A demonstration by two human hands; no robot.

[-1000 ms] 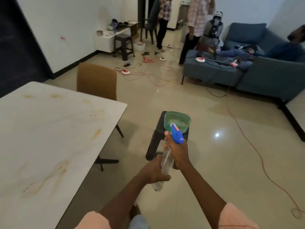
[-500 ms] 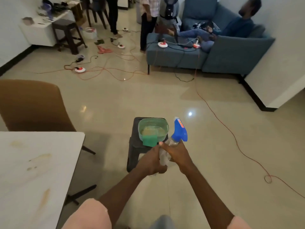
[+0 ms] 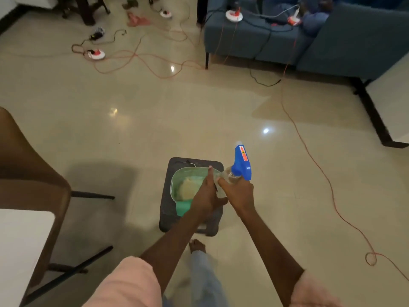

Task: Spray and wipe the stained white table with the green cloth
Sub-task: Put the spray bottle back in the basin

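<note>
My right hand (image 3: 240, 193) grips the clear spray bottle (image 3: 230, 175) by its neck, and the blue spray head (image 3: 242, 162) points away from me. My left hand (image 3: 207, 193) lies beside the bottle with straight fingers stretched over the green basin (image 3: 177, 180). The basin stands on a dark stool (image 3: 169, 209) and holds something yellowish (image 3: 188, 187). The green cloth (image 3: 182, 207) hangs over the basin's near rim, partly under my left wrist. Only a corner of the white table (image 3: 22, 240) shows at the lower left; no stains are visible on it.
A brown chair (image 3: 28, 173) stands at the table's end on the left. Orange cables (image 3: 309, 156) trail across the shiny floor on the right and at the back. A blue sofa (image 3: 287, 41) with power strips fills the far right. My bare foot (image 3: 197, 245) is just before the stool.
The view has tilted down and closer to the stool. My left hand has let go of the bottle's base and now reaches over the basin; the right hand keeps the bottle.
</note>
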